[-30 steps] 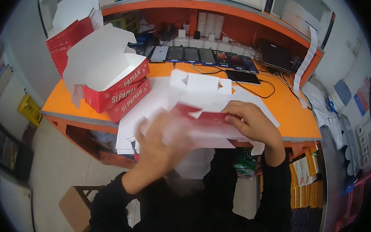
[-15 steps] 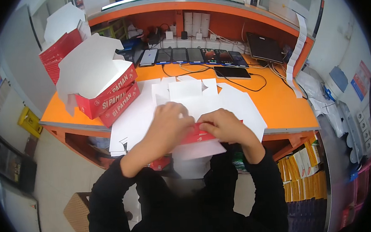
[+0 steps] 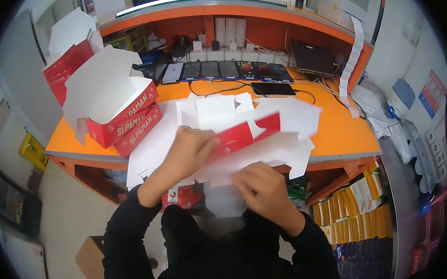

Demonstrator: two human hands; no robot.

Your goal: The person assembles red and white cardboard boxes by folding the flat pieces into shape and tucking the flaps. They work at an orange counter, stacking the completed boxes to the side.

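Observation:
A partly folded cardboard box (image 3: 235, 138), red outside and white inside, is held up tilted over the front of the table. My left hand (image 3: 186, 154) is closed around its left end, by the red wall. Lower down, at the near edge of its white panel, is my right hand (image 3: 264, 193), fingers curled and somewhat blurred; whether they grip the panel is hidden. Flat white cardboard sheets (image 3: 149, 139) lie beneath, with some flaps standing up behind the held box.
Folded red boxes (image 3: 139, 125) with white lids stand stacked at the left of the orange table (image 3: 338, 135). A row of phones (image 3: 209, 70) lies at the back, with a separate phone (image 3: 273, 89) and cables before it. A black laptop (image 3: 313, 57) sits back right.
The box has swung up and opened out, showing more red wall and white panel. My right hand has left the red wall and moved down toward me; my left hand stays at the left end.

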